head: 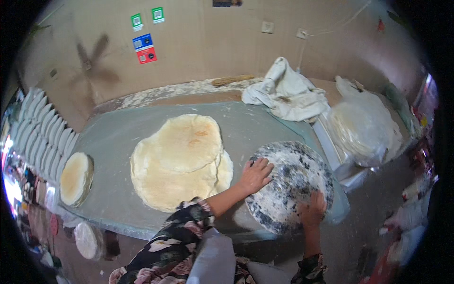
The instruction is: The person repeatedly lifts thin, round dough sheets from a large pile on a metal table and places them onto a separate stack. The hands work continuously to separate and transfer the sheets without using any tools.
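Note:
A round dark pad or board point(289, 177), patchy with white flour, lies near the table's right end. My left hand point(256, 175) rests palm down on its left rim, fingers apart. Flat on its lower right part is my right hand point(313, 208), blurred, with nothing visible in its grasp. Whether a thin dough sheet covers the pad, I cannot tell. To the left of my left forearm, several large pale flatbreads point(177, 159) overlap in a pile; the top one has brown spots.
A grey-green sheet point(110, 142) covers the table. At its left edge stands a stack of smaller round breads point(75, 179). A crumpled white cloth point(287, 92) and a plastic bag of flatbreads point(365, 127) sit at the back right. A stick bundle point(232, 80) lies by the wall.

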